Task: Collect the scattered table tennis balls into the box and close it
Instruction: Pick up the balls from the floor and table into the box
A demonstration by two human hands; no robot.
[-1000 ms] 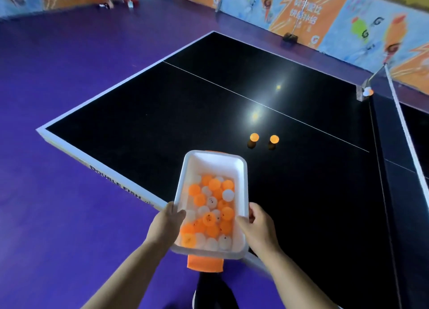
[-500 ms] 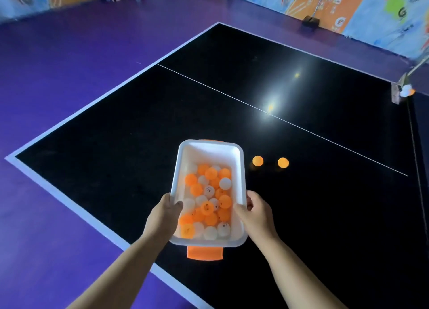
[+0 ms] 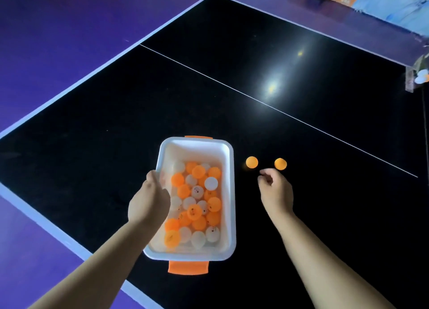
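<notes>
Box on the table, two orange balls loose beside it.

The white box (image 3: 228,192) sits lidless on the black table (image 3: 92,146), holding a heap of orange and white balls (image 3: 197,206) — orange latches at both ends. The left hand (image 3: 148,202) grips its left rim, fingers curled over the edge. The right hand (image 3: 275,190), loosely curled and holding nothing, hovers just short of the two orange balls (image 3: 251,162) lying right of the box.

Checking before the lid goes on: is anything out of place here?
Yes: two orange balls lie loose on the table, right of the box. The right hand is near them.
</notes>
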